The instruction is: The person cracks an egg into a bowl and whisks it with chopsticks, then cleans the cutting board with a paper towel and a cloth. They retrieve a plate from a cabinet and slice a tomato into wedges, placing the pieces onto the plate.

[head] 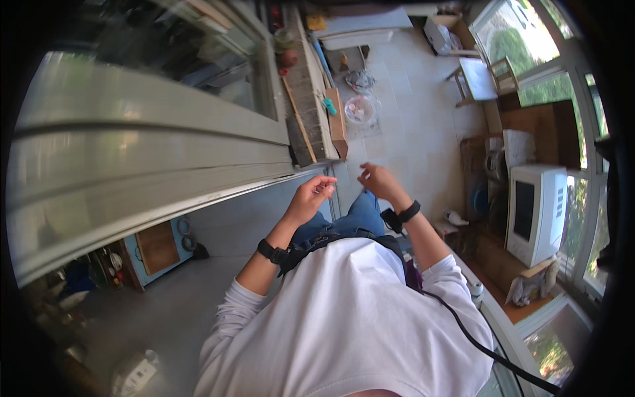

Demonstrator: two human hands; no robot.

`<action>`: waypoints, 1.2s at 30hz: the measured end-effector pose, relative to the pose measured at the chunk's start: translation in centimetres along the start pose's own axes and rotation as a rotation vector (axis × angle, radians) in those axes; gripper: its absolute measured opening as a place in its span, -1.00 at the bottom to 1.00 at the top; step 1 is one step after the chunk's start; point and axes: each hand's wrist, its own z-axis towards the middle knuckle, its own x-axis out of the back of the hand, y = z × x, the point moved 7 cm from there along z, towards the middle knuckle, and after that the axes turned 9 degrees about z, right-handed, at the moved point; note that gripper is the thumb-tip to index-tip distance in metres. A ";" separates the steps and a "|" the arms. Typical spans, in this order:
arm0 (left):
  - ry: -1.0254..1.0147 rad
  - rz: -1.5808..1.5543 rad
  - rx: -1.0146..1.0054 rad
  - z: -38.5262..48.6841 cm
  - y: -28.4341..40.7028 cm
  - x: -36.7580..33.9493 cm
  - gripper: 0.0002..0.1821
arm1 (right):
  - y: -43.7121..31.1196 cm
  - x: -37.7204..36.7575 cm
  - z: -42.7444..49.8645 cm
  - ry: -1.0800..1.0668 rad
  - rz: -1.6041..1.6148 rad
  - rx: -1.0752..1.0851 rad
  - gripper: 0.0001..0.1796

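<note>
My left hand is raised in front of my waist, its fingers loosely curled with nothing between them. Beside it on the right, my right hand hangs over the threshold area with bent fingers, also holding nothing. The two hands are apart. Both wrists wear black straps. Past the hands, a stone or concrete ledge carries a thin wooden stick. A long cardboard box stands against the ledge, with a turquoise object at its top edge. A round tub with mixed contents sits on the tiled floor.
A sliding door frame runs along my left. On the right are a white microwave oven, a white bottle and, farther off, a chair with a white seat. A blue cabinet stands at the lower left. A black cable crosses my right side.
</note>
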 end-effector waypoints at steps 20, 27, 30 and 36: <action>0.764 -0.249 -0.101 -35.8 -14.2 31.6 -0.70 | -36.5 -44.9 -2.2 -0.982 0.013 0.250 -0.77; 1.017 -0.416 0.029 -44.8 -23.1 43.1 -0.70 | -44.4 -61.3 1.6 -1.205 0.038 0.244 -0.91; 1.092 -0.405 0.141 -49.0 -26.1 48.1 -0.69 | -48.3 -68.3 3.9 -1.338 0.155 0.169 -0.88; 1.342 -0.519 0.206 -59.4 -30.1 58.4 -0.69 | -58.0 -80.2 8.0 -1.375 0.017 0.227 -0.78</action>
